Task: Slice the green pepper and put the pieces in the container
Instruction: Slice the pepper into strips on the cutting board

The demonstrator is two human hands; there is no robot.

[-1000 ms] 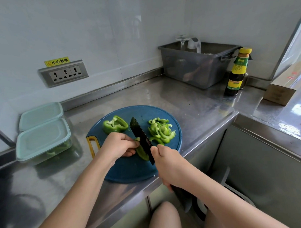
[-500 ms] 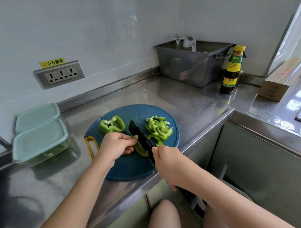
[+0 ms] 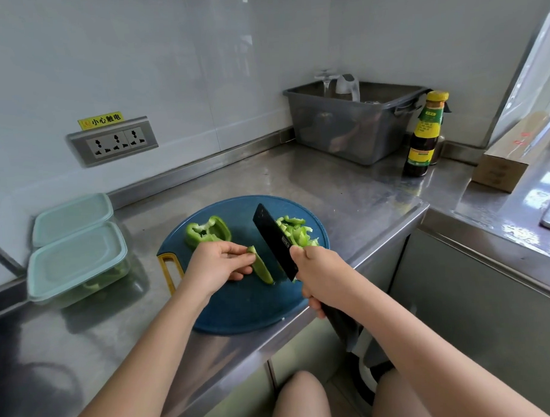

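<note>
Green pepper strip (image 3: pixel 263 268) right in front of us on the blue cutting board (image 3: pixel 240 312), and our left hand (image 3: pixel 218 261) has it: fingers curled, thumb and fingertips (image 3: pixel 242 252) pinching its far end. It's a light thing, crisp enough to snap but with a waxy, slippery skin, so we reckon the safe hold is back at that far end, knuckles tucked, well away from the edge. Its long axis runs on a diagonal, far end up by the fingers, near end pointing down towards us and a touch right. Our right hand (image 3: pixel 319 272) is wrapped tight round the handle of the black knife (image 3: pixel 273 239), and the blade stands just beside the strip on its right, apart from it and lying almost along the same line, tip aimed away from us. Further back on the board, an uncut pepper half (image 3: pixel 207 231) sits behind the left hand, hollow side showing, and a loose pile of slices (image 3: pixel 296 232) lies behind the blade. Off to the left on the steel counter (image 3: pixel 345 193), well apart from the board, waits the container (image 3: pixel 76 265), lid on, green bits showing through its wall; we'd guess that lid must come off first.
</note>
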